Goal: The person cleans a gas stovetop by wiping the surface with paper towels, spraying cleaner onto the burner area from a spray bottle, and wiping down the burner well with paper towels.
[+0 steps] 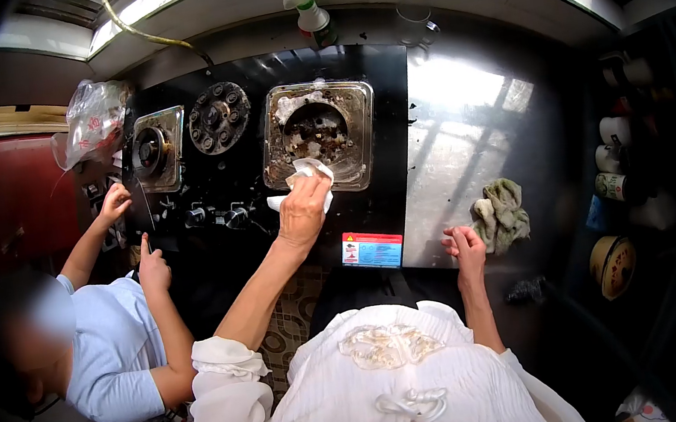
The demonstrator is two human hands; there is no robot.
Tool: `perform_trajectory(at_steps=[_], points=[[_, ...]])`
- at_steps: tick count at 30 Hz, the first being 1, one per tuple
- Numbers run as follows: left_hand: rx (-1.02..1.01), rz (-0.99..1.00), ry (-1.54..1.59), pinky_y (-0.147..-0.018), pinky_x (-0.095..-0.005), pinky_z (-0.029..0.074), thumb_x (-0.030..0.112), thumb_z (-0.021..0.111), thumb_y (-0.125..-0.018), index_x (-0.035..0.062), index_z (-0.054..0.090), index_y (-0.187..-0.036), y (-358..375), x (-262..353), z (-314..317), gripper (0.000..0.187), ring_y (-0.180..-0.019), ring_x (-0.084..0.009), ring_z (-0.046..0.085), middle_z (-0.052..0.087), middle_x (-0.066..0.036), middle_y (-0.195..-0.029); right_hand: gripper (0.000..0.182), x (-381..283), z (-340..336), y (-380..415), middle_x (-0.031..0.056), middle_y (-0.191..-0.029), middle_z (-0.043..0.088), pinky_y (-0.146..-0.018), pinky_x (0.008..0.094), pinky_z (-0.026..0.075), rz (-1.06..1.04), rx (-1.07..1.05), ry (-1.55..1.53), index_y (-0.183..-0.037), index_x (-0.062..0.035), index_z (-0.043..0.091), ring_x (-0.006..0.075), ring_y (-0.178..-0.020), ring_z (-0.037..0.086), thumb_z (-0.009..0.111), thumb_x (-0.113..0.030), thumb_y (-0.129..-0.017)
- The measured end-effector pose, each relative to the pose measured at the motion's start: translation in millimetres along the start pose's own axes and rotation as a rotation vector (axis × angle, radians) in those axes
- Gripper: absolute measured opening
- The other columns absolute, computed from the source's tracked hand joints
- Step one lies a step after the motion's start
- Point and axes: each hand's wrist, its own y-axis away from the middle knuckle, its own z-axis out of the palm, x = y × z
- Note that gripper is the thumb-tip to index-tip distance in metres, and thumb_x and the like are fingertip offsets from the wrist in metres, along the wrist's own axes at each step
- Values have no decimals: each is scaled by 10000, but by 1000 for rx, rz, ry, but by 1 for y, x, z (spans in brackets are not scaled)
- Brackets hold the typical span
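Observation:
My left hand [303,211] is closed around a crumpled white paper towel [310,168]. It presses the towel at the front rim of a dirty metal drip tray [369,133], where brown grime and pale scraps surround the burner hole. My right hand [466,246] is empty, its fingers loosely curled but apart, at the front edge of the steel counter [452,160]. Just right of that hand lies a bunched, stained green-and-white rag [504,213]. The black stove top [387,100] also carries a removed round burner head [219,118] and a second burner [152,151].
A person in a light blue shirt [116,354] stands at my left, one hand [114,203] by the stove's edge. Behind the stove are a spray bottle [312,12] and a clear glass mug [415,23]. A plastic bag [92,120] sits at the left; shelved jars [611,185] are at right.

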Motion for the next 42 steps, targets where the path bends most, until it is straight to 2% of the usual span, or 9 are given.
perform_trajectory(at_steps=[19, 21, 23, 25, 31, 36, 37, 40, 42], points=[[-57, 7, 104, -778, -392, 518, -43, 605, -752, 28, 646, -855, -43, 24, 19, 131, -871, -302, 608, 615, -105, -856, 190, 19, -9, 5, 69, -948, 686, -616, 205, 488, 30, -13, 67, -947, -23, 651, 117, -751, 650, 585, -200, -966], [40, -77, 354, -770, -362, 525, -4, 630, -778, 10, 685, -864, -53, 21, 16, 103, -838, -316, 640, 662, -123, -849, 193, 16, -7, 3, 71, -948, 687, -617, 205, 488, 24, -16, 84, -955, -25, 653, 115, -748, 649, 583, -204, -967], [-67, -456, 445, -738, -319, 522, 47, 642, -817, -15, 706, -896, -50, 6, -9, 119, -792, -252, 678, 694, -123, -846, 198, 16, -6, 1, 72, -947, 687, -619, 207, 489, -3, -32, 32, -962, -25, 653, 114, -745, 648, 580, -209, -970], [64, -819, 929, -662, -238, 474, 121, 598, -920, -4, 690, -962, -40, -23, -17, 161, -758, -55, 594, 660, -9, -807, 199, 16, -5, 1, 73, -949, 687, -621, 208, 490, -18, -15, 30, -964, -25, 653, 114, -743, 647, 579, -210, -971], [33, -948, 1167, -606, -188, 421, 107, 512, -990, 19, 567, -1010, -43, -12, -40, 106, -695, -21, 517, 590, 16, -807, 192, 17, -6, 5, 71, -955, 686, -629, 211, 495, 33, 22, 31, -964, -30, 653, 117, -745, 644, 576, -205, -972], [130, -801, 891, -665, -249, 470, 125, 518, -973, 0, 595, -1008, -43, -19, -14, 150, -738, -70, 569, 633, -31, -847, 180, 12, -6, 6, 62, -941, 687, -650, 224, 480, 26, 43, 19, -943, -28, 668, 118, -757, 638, 591, -190, -937], [116, -786, 774, -722, -299, 488, 121, 527, -948, 1, 617, -1009, -44, -15, -10, 162, -758, -150, 610, 665, -81, -885, 179, 13, -6, 5, 62, -944, 687, -650, 226, 480, 23, 44, 16, -945, -28, 668, 118, -757, 638, 590, -189, -938], [49, -314, 328, -795, -367, 497, 68, 563, -904, 34, 644, -1014, -43, 10, -2, 140, -925, -323, 613, 657, -145, -939, 177, 11, -6, 3, 61, -947, 686, -651, 226, 477, 17, 50, 20, -946, -30, 666, 116, -756, 637, 587, -188, -941], [-17, -48, 144, -782, -379, 515, 1, 613, -827, 34, 643, -1053, -18, 13, 9, 230, -951, -299, 602, 635, -107, -984, 175, 7, -7, 1, 59, -947, 685, -652, 224, 473, 13, 58, 30, -945, -33, 664, 115, -757, 636, 584, -188, -944]])
